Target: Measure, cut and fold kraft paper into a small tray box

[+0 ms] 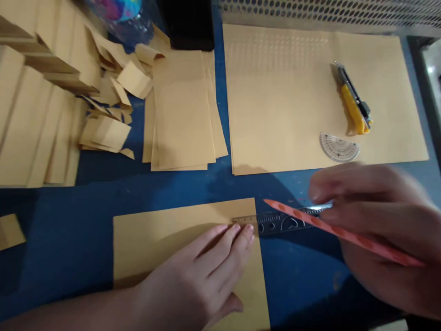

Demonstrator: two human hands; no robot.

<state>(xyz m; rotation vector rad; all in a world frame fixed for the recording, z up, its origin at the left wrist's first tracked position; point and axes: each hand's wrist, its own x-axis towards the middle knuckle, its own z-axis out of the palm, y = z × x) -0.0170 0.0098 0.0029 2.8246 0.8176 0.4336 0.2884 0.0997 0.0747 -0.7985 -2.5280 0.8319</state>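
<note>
My left hand (203,266) lies flat with its fingers stretched out on a tan paper sheet (148,243). Its fingertips touch the lower edge of a clear plastic ruler (270,226), whose left end overlaps the sheet's right edge. The rest of the ruler reaches over the blue surface to my right hand (386,207). That hand is closed around a pinkish-orange spotted pencil (361,240), its tip pointing left above the ruler. Finger and thumb also seem to meet the ruler's right end, though blur makes that contact unclear.
A larger tan sheet (275,105) bears a yellow utility knife (353,105) and a clear protractor (339,148). Stacked paper pieces (182,110), scraps (110,131) and folded paper (27,119) lie leftward. Behind are a bottle (129,27), a black object (188,23) and perforated metal (310,14).
</note>
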